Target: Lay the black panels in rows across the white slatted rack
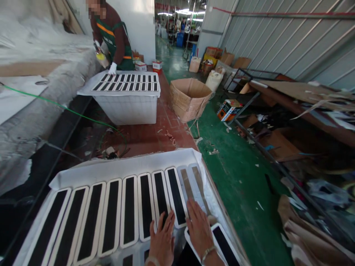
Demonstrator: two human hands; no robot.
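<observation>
My left hand [162,238] has its fingers spread at the lower ends of the white-framed black strips, near one strip [161,192]. Beside it, my right hand [199,227] lies with fingers extended next to the rightmost strip of the row [176,195], above another strip at the lower right [226,245]. Several such strips lie side by side on a white sheet [127,164]. Two grey-brown strips [187,183] show at the right end of the row. Nothing is visibly held in either hand, though the undersides of both are hidden.
Ahead, a person in a green apron [119,40] stands behind a white bin [130,107] topped with more strips. A cardboard box [190,98] stands right of that bin. A cluttered rack [277,162] runs along the right, and a green cord [61,106] crosses the left.
</observation>
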